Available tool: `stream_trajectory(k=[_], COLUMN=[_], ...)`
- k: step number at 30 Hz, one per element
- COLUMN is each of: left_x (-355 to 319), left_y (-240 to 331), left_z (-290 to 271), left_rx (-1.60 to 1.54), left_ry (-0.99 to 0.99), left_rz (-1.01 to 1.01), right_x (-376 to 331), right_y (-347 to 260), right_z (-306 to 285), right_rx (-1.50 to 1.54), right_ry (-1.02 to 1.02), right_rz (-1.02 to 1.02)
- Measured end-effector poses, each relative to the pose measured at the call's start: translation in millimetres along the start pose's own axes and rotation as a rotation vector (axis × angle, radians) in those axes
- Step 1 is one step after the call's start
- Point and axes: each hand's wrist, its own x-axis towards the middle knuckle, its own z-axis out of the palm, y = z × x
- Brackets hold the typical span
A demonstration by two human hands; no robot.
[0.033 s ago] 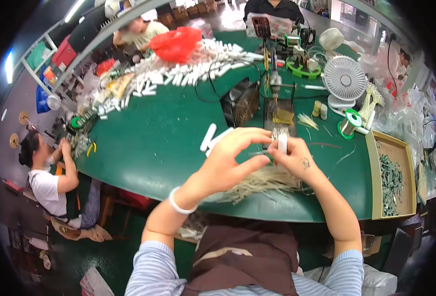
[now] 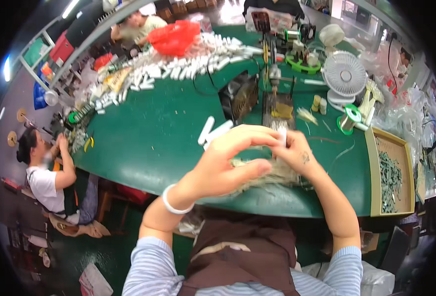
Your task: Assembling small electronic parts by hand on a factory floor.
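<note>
My right hand (image 2: pixel 299 154) is closed around a short white plastic tube (image 2: pixel 282 135), held upright between thumb and fingers. My left hand (image 2: pixel 220 160) arches beside it, its thumb well apart from the fingers. The left fingertips reach the right hand near the tube; whether they touch the tube is hidden. Under both hands lies a loose bundle of thin pale wires (image 2: pixel 269 177) on the green table (image 2: pixel 139 133). Two more white tubes, one upright-leaning (image 2: pixel 206 129) and one slanting (image 2: pixel 220 132), lie just beyond my left hand.
Ahead stands a soldering fixture (image 2: pixel 275 74) with a yellow sponge (image 2: pixel 282 110), between a black fan (image 2: pixel 239 96) and a white fan (image 2: pixel 345 74). A solder spool (image 2: pixel 349 120) and a box (image 2: pixel 376 177) of small green boards are at right. White tubes (image 2: pixel 178 71) pile far left; co-workers sit beyond.
My left fingertips have come over to the right hand, closing the gap between them. The white tube has moved slightly farther away. The whole view has shifted a little.
</note>
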Motion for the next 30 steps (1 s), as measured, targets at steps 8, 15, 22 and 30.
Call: stream_trajectory(k=[8, 15, 22, 30], left_x=[6.3, -20.6, -11.1, 5.7], left_y=[85.4, 101.2, 110.3, 116.1], left_z=[9.4, 14.9, -3.0, -158.0], left_rx=[-0.611, -0.861, -0.939, -0.815], left_ry=[-0.401, -0.117, 0.087, 0.249], left_rz=[0.517, 0.344, 0.193, 0.144], right_x=[-6.2, -2.3, -4.0, -10.7], right_y=[2.7, -3.5, 1.1, -22.6], right_z=[6.4, 6.6, 11.3, 21.7], right_rx=[-0.030, -0.011, -0.040, -0.121], right_ry=[-0.011, 0.019, -0.004, 0.037], right_rz=[0.084, 0.055, -0.046, -0.053])
